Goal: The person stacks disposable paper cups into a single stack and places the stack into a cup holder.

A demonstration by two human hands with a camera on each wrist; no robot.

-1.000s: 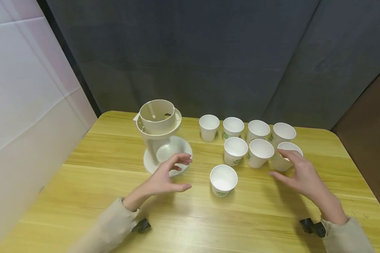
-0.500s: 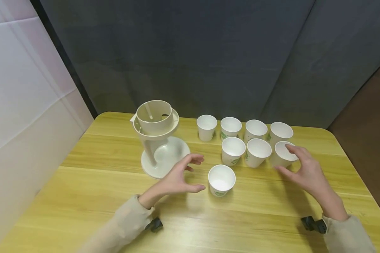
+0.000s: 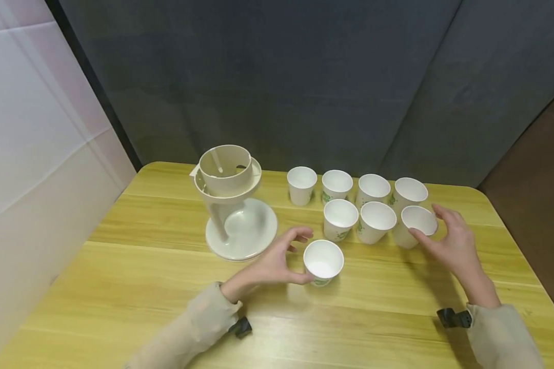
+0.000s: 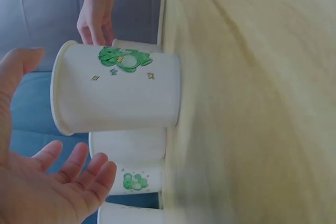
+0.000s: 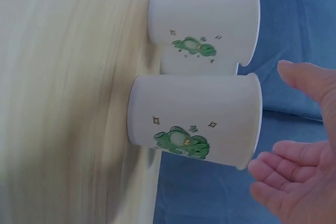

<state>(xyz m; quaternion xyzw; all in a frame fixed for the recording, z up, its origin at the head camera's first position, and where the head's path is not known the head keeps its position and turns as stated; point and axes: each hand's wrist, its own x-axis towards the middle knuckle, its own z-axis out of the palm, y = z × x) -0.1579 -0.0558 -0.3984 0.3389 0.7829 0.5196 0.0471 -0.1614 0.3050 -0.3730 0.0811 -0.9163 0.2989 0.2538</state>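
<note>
A white paper cup (image 3: 323, 259) stands upright at the front of the group. My left hand (image 3: 274, 262) is at its left side, thumb and fingers spread, fingertips close to the wall. In the left wrist view this cup (image 4: 118, 90), printed with a green bear, stands between the thumb and fingers of the left hand (image 4: 50, 184). My right hand (image 3: 457, 248) reaches round the rightmost cup (image 3: 419, 218) of the middle row, thumb in front and fingers behind. The right wrist view shows that cup (image 5: 194, 114) with the right hand (image 5: 302, 174) spread by its rim.
Two more cups, a middle one (image 3: 378, 216) and a left one (image 3: 340, 214), share the middle row. Behind stands a row of several paper cups (image 3: 302, 179). To the left is a cream plastic stand (image 3: 228, 177) with an open cylinder above a round base (image 3: 244, 230).
My left hand has moved right, from beside the stand to the front cup. My right hand has shifted slightly, its fingers now round the far right side of the rightmost middle-row cup. The cups stay put.
</note>
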